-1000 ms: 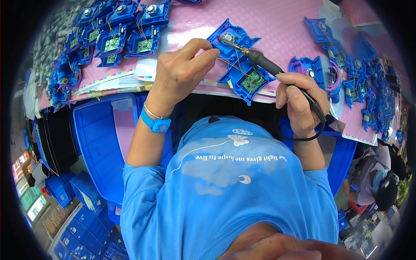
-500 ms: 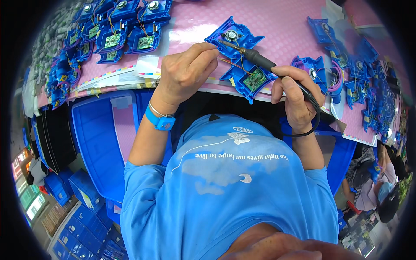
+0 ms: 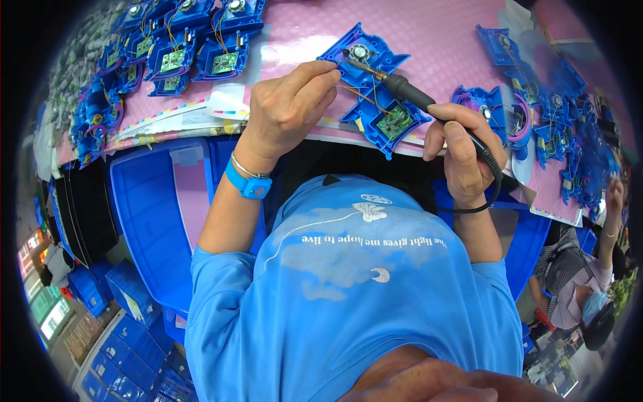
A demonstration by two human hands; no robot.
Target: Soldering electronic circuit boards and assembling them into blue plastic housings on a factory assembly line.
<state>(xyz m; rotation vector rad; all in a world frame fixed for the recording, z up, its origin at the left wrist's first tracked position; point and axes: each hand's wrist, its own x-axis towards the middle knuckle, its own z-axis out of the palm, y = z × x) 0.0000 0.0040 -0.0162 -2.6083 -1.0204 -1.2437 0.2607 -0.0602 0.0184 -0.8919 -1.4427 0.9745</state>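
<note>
In my right hand [image 3: 463, 144] is a soldering iron [image 3: 410, 92], its black handle held between thumb and fingers, with the metal tip angled down to the left. The tip is over the upper shell of an opened blue plastic housing [image 3: 387, 61], beside a round silver speaker [image 3: 360, 53]. My left hand [image 3: 295, 100] is closed in a pinch at the shell's left edge; what its fingertips hold is too small to make out. Thin orange wires [image 3: 358, 94] run from near those fingers toward a green circuit board [image 3: 394, 122] in the lower shell.
Several opened blue housings [image 3: 223, 63] with boards and wires stand at the table's left. More housings [image 3: 556, 104] crowd the right side. Blue plastic bins [image 3: 144, 221] sit below the pink-covered table's front edge [image 3: 228, 114]. Another person [image 3: 579, 268] is at the far right.
Both my hands have shifted only slightly; the soldering iron tip has moved a little right and down. At the far right, the other person's arm has come up toward the housings.
</note>
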